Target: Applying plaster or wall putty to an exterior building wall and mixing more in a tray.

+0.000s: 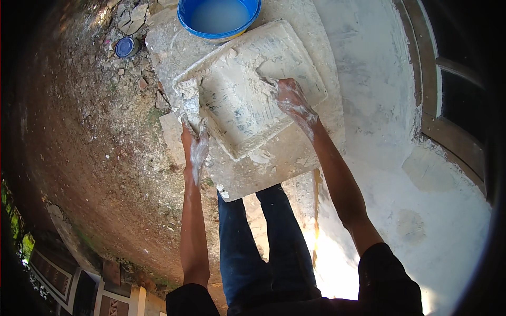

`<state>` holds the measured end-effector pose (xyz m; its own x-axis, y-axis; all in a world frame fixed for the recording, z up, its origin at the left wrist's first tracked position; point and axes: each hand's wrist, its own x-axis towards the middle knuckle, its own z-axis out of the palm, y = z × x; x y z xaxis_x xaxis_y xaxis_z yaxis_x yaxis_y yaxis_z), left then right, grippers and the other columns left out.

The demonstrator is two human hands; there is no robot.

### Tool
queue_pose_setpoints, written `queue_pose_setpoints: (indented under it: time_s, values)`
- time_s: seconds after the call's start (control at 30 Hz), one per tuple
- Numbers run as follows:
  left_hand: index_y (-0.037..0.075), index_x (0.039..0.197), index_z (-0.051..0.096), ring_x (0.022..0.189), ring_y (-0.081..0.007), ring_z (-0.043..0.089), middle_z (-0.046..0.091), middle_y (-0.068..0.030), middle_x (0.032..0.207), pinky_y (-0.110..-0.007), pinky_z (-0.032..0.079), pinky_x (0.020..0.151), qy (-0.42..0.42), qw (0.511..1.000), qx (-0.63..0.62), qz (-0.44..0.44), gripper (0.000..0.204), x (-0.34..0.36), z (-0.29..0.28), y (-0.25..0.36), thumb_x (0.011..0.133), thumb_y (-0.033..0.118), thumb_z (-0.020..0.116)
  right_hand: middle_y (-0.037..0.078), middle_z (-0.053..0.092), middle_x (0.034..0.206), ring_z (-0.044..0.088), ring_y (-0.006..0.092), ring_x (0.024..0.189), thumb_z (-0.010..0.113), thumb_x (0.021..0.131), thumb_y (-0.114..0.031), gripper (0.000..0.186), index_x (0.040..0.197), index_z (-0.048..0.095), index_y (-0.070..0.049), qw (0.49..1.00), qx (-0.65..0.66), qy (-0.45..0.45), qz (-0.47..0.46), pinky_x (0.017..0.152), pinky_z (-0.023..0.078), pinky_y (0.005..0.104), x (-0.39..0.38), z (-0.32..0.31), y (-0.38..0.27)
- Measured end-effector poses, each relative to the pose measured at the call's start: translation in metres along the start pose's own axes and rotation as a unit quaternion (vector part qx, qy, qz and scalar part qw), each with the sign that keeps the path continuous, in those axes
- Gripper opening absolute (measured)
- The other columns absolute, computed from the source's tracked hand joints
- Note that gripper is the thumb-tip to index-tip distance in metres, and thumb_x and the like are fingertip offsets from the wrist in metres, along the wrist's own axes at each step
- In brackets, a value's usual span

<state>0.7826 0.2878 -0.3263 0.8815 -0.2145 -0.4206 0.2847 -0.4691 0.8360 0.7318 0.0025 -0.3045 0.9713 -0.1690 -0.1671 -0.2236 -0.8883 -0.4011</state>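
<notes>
My left hand [194, 145], smeared with white, grips a putty-coated scraper [191, 100] held upward at the left edge of the rectangular tray [237, 150]. My right hand [296, 105], also whitened, is closed on a putty knife [268, 79] inside the tray's right part, where thick off-white putty [258, 87] is piled round the blade. Smears and lumps of the same paste coat the tray's floor and rims. The tray lies askew on a stained pale board [253, 179].
A blue basin [216, 36] of cloudy liquid sits behind the tray, and a small blue-lidded can [126, 47] is among rubble at upper left. A whitish wall [369, 68] with a dark-paned wooden frame [432, 126] runs along the right. My legs [269, 237] are below the board.
</notes>
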Motion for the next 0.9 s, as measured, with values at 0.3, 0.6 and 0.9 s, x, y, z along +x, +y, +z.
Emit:
queue_pose_setpoints:
  time_s: [0.3, 0.6, 0.9]
  values:
    - [-0.004, 0.122, 0.036, 0.059, -0.013, 0.051, 0.056, -0.0084, 0.074, -0.029, 0.043, 0.053, -0.013, 0.999, 0.021, -0.032, 0.049, 0.0, -0.004, 0.005, 0.087, 0.022, 0.057, 0.022, 0.057, 0.08, 0.057, 0.0371, 0.077, 0.053, 0.074, -0.01, 0.017, 0.085, 0.058, 0.002, 0.993, 0.1, 0.057, -0.017, 0.07, 0.047, 0.0422, 0.037, -0.037, 0.008]
    - [-0.005, 0.114, 0.041, 0.059, -0.0133, 0.051, 0.056, -0.0089, 0.073, -0.029, 0.043, 0.053, -0.017, 0.998, 0.029, -0.048, 0.04, -0.001, -0.001, 0.01, 0.087, 0.021, 0.056, 0.022, 0.058, 0.081, 0.057, 0.0364, 0.081, 0.05, 0.073, -0.006, 0.015, 0.08, 0.059, 0.003, 0.993, -0.07, -0.048, -0.076, 0.073, 0.046, 0.0434, 0.037, -0.018, 0.005]
    - [-0.004, 0.113, 0.044, 0.06, -0.0132, 0.051, 0.057, -0.0085, 0.073, -0.028, 0.043, 0.054, -0.02, 0.998, 0.022, -0.063, 0.037, 0.0, -0.004, 0.008, 0.088, 0.021, 0.055, 0.019, 0.056, 0.083, 0.055, 0.0327, 0.081, 0.056, 0.074, -0.011, 0.016, 0.083, 0.057, 0.001, 0.995, -0.001, 0.001, -0.097, 0.073, 0.044, 0.0402, 0.045, -0.04, 0.023]
